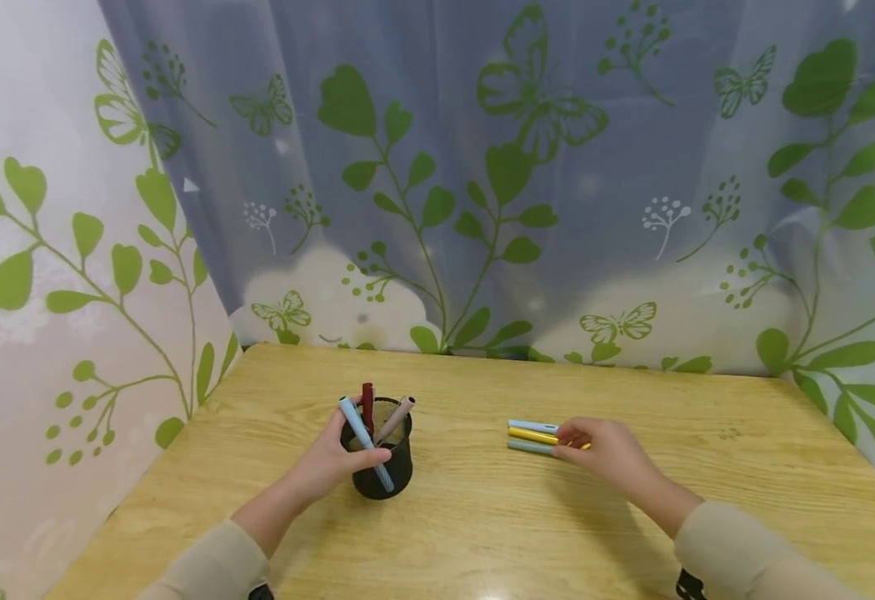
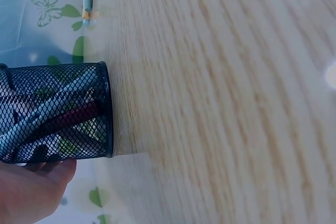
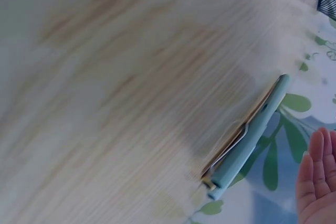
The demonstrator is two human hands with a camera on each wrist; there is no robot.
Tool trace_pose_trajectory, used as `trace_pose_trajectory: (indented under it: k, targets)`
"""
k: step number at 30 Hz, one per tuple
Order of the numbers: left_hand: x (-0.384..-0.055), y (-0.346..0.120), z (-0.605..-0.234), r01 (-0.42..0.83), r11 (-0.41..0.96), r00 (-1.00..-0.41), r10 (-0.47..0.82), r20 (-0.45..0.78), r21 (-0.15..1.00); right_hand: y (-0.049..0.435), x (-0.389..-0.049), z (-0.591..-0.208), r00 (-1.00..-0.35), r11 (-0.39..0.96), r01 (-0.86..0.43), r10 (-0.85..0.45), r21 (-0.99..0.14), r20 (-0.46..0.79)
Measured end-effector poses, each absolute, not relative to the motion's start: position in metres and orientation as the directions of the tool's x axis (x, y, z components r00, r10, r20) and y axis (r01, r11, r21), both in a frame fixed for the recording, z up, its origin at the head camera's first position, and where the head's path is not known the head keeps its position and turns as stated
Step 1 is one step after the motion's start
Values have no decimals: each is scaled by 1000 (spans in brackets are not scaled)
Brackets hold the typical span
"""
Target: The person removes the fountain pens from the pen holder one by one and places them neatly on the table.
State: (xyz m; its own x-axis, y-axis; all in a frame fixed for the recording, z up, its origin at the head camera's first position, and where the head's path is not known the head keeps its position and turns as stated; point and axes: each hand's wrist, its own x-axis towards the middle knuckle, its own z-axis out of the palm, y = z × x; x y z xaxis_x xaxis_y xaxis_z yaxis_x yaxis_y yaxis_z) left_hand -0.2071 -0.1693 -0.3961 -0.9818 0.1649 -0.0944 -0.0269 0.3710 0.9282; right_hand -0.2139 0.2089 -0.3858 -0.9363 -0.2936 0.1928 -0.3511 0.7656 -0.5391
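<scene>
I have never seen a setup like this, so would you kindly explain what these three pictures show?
Of course. There is no robot: these are a person's two bare hands. One picture comes from a camera on the head, looking forward and down; the other two come from cameras on the wrists, so the left wrist one looks turned sideways.

The left hand holds a black mesh cup on the table. In it stand a red pen, a pinkish-grey pen and a blue pen.

The right hand is at three pens lying side by side. Its fingers look straight in the right wrist view, and I see no grip there.
</scene>
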Motion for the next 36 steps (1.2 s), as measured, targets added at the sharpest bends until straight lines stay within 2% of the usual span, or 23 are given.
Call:
trace_pose_trajectory:
  k: [13,19,36]
  targets:
    - [-203,-168,-392,-15,386,-982,170,-87,923,174,-213,-384,-930,667,-362,-310,-651,199]
    - [-202,-169,-391,-15,390,-981,173,-89,921,162,-214,-385,-911,628,-402,-346,-666,223]
    - [-207,-169,-395,-4,382,-980,181,-79,924,131,-216,-371,-902,565,-403,-378,-720,208]
